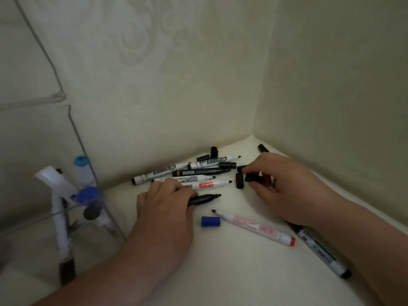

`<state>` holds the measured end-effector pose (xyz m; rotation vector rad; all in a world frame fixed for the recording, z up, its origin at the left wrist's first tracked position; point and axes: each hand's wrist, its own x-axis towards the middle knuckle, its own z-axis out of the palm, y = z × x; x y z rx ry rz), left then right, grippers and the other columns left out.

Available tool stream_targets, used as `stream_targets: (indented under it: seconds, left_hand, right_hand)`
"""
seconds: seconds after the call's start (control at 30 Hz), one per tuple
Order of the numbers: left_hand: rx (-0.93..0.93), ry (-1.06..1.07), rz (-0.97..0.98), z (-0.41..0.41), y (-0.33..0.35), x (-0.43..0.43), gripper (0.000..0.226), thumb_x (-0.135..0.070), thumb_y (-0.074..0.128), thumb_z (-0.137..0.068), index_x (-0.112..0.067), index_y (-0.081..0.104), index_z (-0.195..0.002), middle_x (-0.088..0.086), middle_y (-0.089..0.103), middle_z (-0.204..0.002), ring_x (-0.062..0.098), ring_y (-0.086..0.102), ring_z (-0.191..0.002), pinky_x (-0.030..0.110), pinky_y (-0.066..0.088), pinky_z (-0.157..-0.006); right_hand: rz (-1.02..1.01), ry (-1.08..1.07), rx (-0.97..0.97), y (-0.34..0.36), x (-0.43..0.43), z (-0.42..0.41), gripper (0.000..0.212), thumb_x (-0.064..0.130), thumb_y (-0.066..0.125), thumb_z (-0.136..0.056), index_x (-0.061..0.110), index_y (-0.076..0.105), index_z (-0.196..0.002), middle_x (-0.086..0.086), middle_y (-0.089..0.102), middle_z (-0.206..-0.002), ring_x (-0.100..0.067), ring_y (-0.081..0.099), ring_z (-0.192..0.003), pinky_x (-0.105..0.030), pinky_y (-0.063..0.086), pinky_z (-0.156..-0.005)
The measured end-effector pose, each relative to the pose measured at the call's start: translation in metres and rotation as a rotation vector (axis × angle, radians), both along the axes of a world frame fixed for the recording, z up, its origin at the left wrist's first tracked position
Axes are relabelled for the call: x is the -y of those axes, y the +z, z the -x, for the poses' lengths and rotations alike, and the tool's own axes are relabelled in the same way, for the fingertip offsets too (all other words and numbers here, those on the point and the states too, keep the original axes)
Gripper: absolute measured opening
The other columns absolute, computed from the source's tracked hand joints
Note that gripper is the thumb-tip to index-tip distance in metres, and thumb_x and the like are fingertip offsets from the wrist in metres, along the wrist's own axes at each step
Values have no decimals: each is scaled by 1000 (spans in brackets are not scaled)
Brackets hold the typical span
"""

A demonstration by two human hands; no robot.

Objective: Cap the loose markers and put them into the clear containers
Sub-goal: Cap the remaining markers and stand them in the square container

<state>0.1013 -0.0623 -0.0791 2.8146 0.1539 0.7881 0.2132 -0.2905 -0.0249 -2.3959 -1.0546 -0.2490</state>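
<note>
**A:** Which step was in hand?

**B:** Capping, by my reading. The left hand (165, 202) gripped an uncapped black marker (205, 198), its fingers curled over the barrel, low on the desk (220, 272) just in front of the pile of markers (194, 171). The right hand (284, 188) pinched a black cap (254, 178) between thumb and fingers, beside another loose cap (239, 181).

**A:** How did the marker lie?

**B:** Its long axis ran nearly left to right, tilted slightly away at the right end. The bare tip pointed right, toward the cap. The rear end was hidden under the hand.

**A:** What did the next move call for?

**B:** Probably lining the cap's open end up with that tip and pushing along the axis. I couldn't tell which way the cap's mouth faced. After that, the marker belonged in the clear container (72, 208) at the left, which held several markers. A red marker (254, 227) and a blue cap (210, 221) lay apart, not yet dealt with.
</note>
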Motion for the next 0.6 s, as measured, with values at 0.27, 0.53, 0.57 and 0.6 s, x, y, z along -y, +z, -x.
stream_targets:
  seconds: [0.27, 0.53, 0.57, 0.6]
  left_hand:
    - [305, -250, 1010, 23, 39, 25, 13, -27, 54, -97, -36, 50, -106, -5, 68, -90, 14, 60, -57, 25, 48, -50]
    - [88, -277, 1741, 21, 42, 20, 33, -28, 43, -103, -7, 68, -103, 13, 50, -69, 20, 33, -46, 25, 27, -43]
    - [70, -279, 1778, 21, 42, 20, 33, -25, 43, -103, -6, 69, -106, 13, 51, -70, 21, 37, -49, 28, 30, -44]
    - [49, -279, 1809, 21, 41, 21, 32, -22, 43, -102, -6, 70, -105, 13, 53, -70, 22, 42, -51, 31, 35, -45]
  right_hand:
    - [238, 473, -173, 38, -11, 78, 13, 39, 63, -93, 39, 66, -105, 23, 59, -96, 4, 58, -90, -11, 43, -77]
    - [284, 416, -39, 10, -29, 68, 18, 35, 47, -101, 28, 64, -103, 13, 54, -96, -6, 53, -89, -24, 45, -76]
    - [289, 384, -41, 13, -26, 64, 17, 36, 49, -99, 30, 64, -102, 15, 55, -94, -3, 52, -86, -20, 42, -73]
    - [300, 350, -42, 14, -23, 60, 16, 38, 49, -96, 32, 64, -100, 17, 55, -92, 0, 49, -82, -15, 39, -70]
